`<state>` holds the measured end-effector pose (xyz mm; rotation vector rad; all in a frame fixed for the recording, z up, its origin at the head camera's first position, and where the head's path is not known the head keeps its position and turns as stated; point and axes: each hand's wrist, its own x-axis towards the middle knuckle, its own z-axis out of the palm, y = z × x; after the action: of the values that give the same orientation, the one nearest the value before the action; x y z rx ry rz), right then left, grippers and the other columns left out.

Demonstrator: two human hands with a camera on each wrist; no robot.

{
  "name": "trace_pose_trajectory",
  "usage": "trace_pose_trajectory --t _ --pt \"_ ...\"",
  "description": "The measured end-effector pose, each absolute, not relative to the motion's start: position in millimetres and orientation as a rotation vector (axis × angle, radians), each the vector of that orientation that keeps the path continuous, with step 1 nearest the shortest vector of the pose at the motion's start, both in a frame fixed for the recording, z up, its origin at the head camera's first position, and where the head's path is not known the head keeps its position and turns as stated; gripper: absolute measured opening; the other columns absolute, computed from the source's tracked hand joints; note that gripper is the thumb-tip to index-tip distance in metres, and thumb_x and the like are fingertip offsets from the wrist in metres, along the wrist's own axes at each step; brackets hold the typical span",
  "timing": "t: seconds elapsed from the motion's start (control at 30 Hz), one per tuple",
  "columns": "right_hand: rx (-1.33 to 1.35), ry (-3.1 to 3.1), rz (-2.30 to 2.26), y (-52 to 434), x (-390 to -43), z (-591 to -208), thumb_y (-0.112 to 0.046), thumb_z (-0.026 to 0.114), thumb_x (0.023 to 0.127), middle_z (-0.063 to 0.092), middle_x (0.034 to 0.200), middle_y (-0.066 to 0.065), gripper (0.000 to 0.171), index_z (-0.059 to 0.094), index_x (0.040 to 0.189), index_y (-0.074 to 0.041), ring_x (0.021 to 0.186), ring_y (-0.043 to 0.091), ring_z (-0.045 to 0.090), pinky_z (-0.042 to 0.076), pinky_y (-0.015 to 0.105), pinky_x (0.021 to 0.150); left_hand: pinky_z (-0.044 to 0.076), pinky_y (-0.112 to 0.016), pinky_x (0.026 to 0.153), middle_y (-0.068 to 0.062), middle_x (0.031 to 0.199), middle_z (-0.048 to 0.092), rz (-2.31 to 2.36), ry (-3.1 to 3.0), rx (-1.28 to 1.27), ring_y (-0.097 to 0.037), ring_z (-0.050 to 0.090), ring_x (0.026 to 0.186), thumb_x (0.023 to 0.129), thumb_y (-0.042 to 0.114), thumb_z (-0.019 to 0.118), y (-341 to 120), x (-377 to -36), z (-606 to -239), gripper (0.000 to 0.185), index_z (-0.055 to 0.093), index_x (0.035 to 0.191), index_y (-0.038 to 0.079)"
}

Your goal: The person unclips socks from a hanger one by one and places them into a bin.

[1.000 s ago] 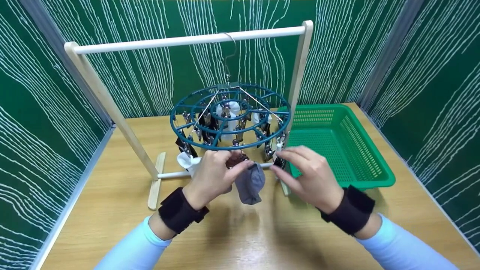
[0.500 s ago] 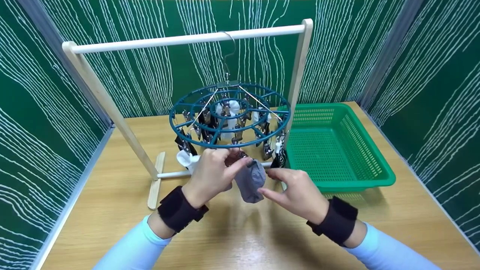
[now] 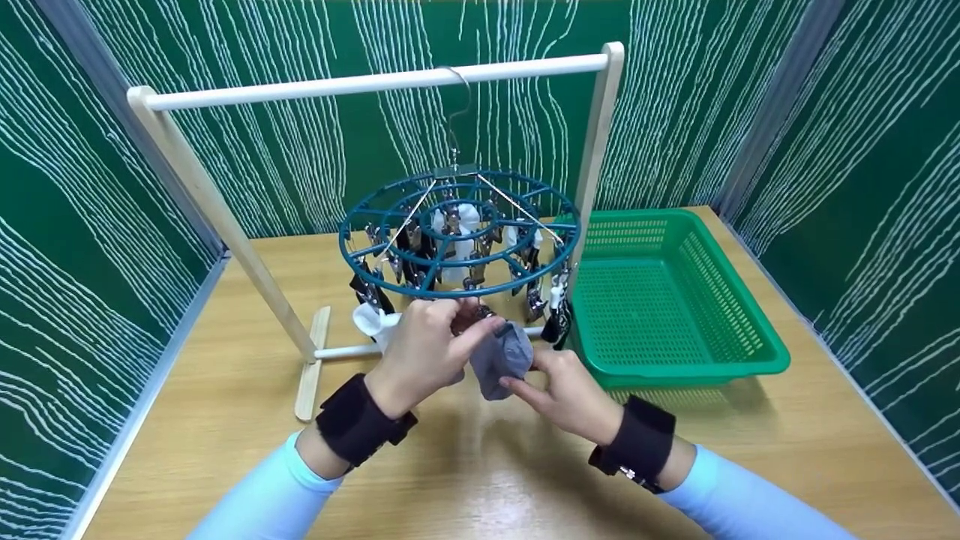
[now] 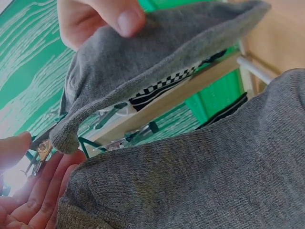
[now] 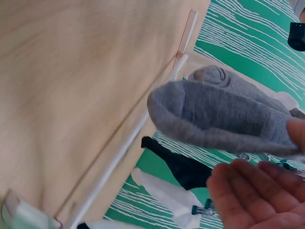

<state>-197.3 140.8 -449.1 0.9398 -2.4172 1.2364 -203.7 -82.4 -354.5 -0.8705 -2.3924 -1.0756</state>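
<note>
At the front rim of the round clip hanger (image 3: 382, 285), my left hand (image 3: 424, 345) pinches a metal clip (image 4: 44, 150) between thumb and fingers. A grey sock (image 3: 499, 364) hangs from about this clip; in the left wrist view its edge lies right beside the clip. My right hand (image 3: 570, 394) pinches this sock at its side, with the thumb (image 4: 128, 21) on the fabric and the fingers (image 5: 248, 195) behind. A second grey sock (image 4: 205, 176) fills the front of the left wrist view; my left hand mostly hides it in the head view.
The hanger hooks over the white bar of a wooden stand (image 3: 375, 82). White socks (image 3: 367, 319) and black socks (image 5: 176, 162) hang from other clips, along with a checkered one (image 4: 167, 81). A green basket (image 3: 675, 367) stands on the table at the right.
My right hand has come left and down from beside the hanger's right rim to the grey sock and now pinches it. The sock's lower end has risen slightly. My left hand stays in place.
</note>
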Motion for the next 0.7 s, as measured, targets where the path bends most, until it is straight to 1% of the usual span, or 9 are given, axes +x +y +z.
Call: trace_pose_trajectory --t 0.07,0.17,0.27,0.4,0.53,0.6,0.7 --pt "0.967 -2.365 1.272 139.7 -199.2 -452.0 -0.001 0.077 0.098 0.083 0.098 0.016 0.014 0.079 0.11 0.005 0.09 0.031 0.082 0.068 0.04 0.077 0.059 -0.025 0.061 -0.012 0.084 0.08 -1.072 -2.376 -0.873 -0.017 0.067 0.063 0.1 0.019 0.08 -82.2 -203.9 -355.7 0.023 0.08 0.101 -0.004" --pt "0.988 -2.288 1.298 138.6 -201.6 -454.9 0.006 0.073 0.097 0.083 0.091 0.015 0.009 0.08 0.103 0.004 0.083 0.031 0.082 0.068 0.035 0.072 0.058 -0.026 0.059 -0.013 0.083 0.08 -1.078 -2.34 -0.877 -0.017 0.069 0.063 0.099 0.018 0.082 -81.7 -204.1 -357.1 0.023 0.079 0.099 -0.005" --pt "0.988 -2.232 1.292 138.2 -202.3 -455.7 0.011 0.071 0.095 0.082 0.086 0.015 0.012 0.081 0.097 0.004 0.077 0.03 0.081 0.066 0.03 0.068 0.06 -0.027 0.059 -0.014 0.083 0.08 -1.097 -2.302 -0.877 -0.018 0.072 0.063 0.097 0.016 0.083 -81.5 -203.9 -358.0 0.022 0.079 0.097 -0.006" --pt "0.971 -2.212 1.296 138.0 -203.6 -456.2 0.014 0.069 0.093 0.082 0.087 0.015 0.016 0.081 0.097 0.005 0.078 0.03 0.081 0.066 0.027 0.069 0.062 -0.029 0.06 -0.015 0.084 0.081 -1.128 -2.269 -0.865 -0.02 0.074 0.064 0.095 0.013 0.084 -81.2 -202.8 -357.7 0.02 0.079 0.095 -0.006" --pt "0.964 -2.219 1.309 138.3 -204.5 -455.5 0.014 0.068 0.093 0.083 0.091 0.016 0.017 0.082 0.1 0.005 0.081 0.032 0.082 0.067 0.03 0.071 0.065 -0.031 0.063 -0.015 0.084 0.081 -1.14 -2.261 -0.86 -0.02 0.075 0.066 0.094 0.011 0.085 -81.4 -202.3 -356.5 0.017 0.08 0.094 -0.005" --pt "0.96 -2.231 1.324 138.9 -203.7 -454.5 0.015 0.067 0.093 0.083 0.094 0.018 0.019 0.081 0.102 0.006 0.083 0.033 0.082 0.068 0.035 0.072 0.065 -0.031 0.064 -0.015 0.084 0.081 -1.139 -2.256 -0.864 -0.02 0.076 0.067 0.094 0.011 0.086 -81.7 -202.6 -356.5 0.016 0.08 0.093 -0.004" --pt "0.957 -2.244 1.343 140.7 -202.6 -455.1 0.015 0.066 0.094 0.083 0.098 0.019 0.021 0.08 0.106 0.006 0.087 0.035 0.082 0.069 0.04 0.074 0.066 -0.031 0.065 -0.015 0.085 0.082 -1.143 -2.245 -0.872 -0.02 0.077 0.068 0.094 0.01 0.086 -82.1 -203.0 -356.9 0.015 0.08 0.092 -0.004"
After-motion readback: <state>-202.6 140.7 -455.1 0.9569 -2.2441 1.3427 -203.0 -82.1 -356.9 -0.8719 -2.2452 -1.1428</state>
